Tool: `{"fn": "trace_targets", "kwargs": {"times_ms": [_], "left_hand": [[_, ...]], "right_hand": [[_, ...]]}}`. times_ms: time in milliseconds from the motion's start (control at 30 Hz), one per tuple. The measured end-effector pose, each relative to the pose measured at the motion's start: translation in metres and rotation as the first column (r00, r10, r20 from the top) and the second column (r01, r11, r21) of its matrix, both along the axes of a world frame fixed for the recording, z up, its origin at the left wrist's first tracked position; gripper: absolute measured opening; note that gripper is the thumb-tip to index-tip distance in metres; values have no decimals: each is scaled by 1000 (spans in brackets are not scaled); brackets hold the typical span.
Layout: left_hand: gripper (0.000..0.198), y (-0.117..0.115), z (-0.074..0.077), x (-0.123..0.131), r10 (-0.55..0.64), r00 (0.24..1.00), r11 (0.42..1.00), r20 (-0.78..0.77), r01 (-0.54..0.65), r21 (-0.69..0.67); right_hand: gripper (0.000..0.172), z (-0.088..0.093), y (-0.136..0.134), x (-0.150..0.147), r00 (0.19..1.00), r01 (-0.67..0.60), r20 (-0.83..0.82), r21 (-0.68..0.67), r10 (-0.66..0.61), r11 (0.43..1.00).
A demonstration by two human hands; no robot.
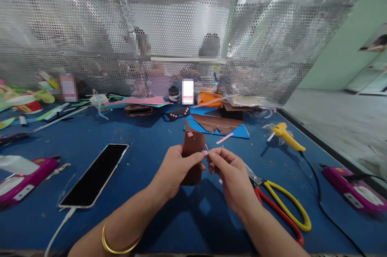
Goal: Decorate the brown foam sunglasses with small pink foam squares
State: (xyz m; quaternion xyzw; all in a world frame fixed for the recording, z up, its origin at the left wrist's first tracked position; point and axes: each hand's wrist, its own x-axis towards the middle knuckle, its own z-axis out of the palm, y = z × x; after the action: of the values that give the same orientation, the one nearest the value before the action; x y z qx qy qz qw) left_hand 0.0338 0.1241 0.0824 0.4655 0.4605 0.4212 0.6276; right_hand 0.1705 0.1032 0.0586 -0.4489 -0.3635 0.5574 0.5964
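The left hand (177,168) held a brown piece (192,144) upright above the table, thumb across its near side and fingers wrapped behind, its top end tipped toward 12 o'clock. A small pink square (190,134) sat near that top end. Just to 3 o'clock of it, the right hand (228,168) had its thumb and forefinger pinched together on a thin pale pink sliver (207,148), close by the left thumb (whether the two hands touched there, I could not tell). A gold bangle (105,241) circled the left forearm. Below the right hand, toward 5 o'clock, showed a pink scrap (220,181). At 1 o'clock a pink strip (225,138) lay by the near edge of a blue sheet (240,131), which carried a second, notched brown piece (217,123). At 11 o'clock rested a black cut-out (175,115) dotted with little pink squares. Scissors (282,200) with one red and one yellow handle lay at 4 o'clock, their blades partly behind the right hand. A yellow glue gun (288,136) stood between 2 and 3 o'clock, its black cable running back toward 4. A dark-screened phone (95,176) lay at 9 o'clock with a white cable plugged in. Far off at 12 o'clock rose a perforated screen (181,19).
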Motion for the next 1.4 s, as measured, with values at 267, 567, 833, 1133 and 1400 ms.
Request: {"fn": "trace_targets", "kwargs": {"times_ms": [267, 567, 833, 1133, 1400], "left_hand": [[21, -2, 2, 1, -3, 999, 1000, -46, 4, 20], [30, -1, -1, 1, -40, 999, 999, -6, 40, 34], [14, -5, 3, 5, -84, 996, 991, 10, 82, 109], [13, -7, 4, 5, -25, 992, 974, -122, 52, 220], [22, -7, 3, 5, -20, 976, 971, -215, 71, 230]], "right_hand": [[30, 1, 0, 0, 1000, 5, 5, -20, -4, 1000], [28, -1, -1, 1, 994, 75, 76, 71, -80, 995], [15, 6, -1, 0, 936, 181, 253, 249, -244, 951], [15, 11, 1, -6, 968, 165, 156, 190, -196, 968], [16, 11, 1, -4, 963, 156, 182, 224, -199, 962]]}}
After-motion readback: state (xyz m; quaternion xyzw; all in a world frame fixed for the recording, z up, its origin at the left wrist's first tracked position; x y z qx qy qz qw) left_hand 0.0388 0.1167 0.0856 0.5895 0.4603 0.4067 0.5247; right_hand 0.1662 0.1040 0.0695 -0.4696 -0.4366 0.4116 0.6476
